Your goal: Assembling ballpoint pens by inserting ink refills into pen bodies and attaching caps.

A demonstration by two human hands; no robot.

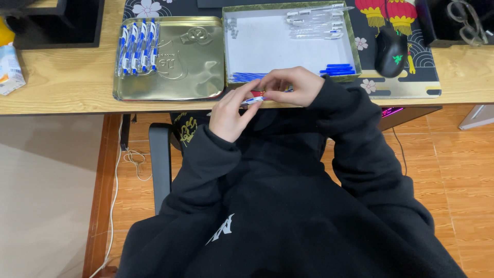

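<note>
My left hand and my right hand meet at the desk's front edge, both gripping one small blue and white pen. Behind them stands a shallow white box with a green patterned rim. It holds clear pen barrels at the back right, thin blue refills at the front left and blue caps at the front right. To the left lies a gold metal tray with several finished blue and white pens lined up at its left end.
A black computer mouse sits on a dark patterned desk mat at the right. A small carton stands at the desk's left edge. A chair armrest and loose cables are below the wooden desk.
</note>
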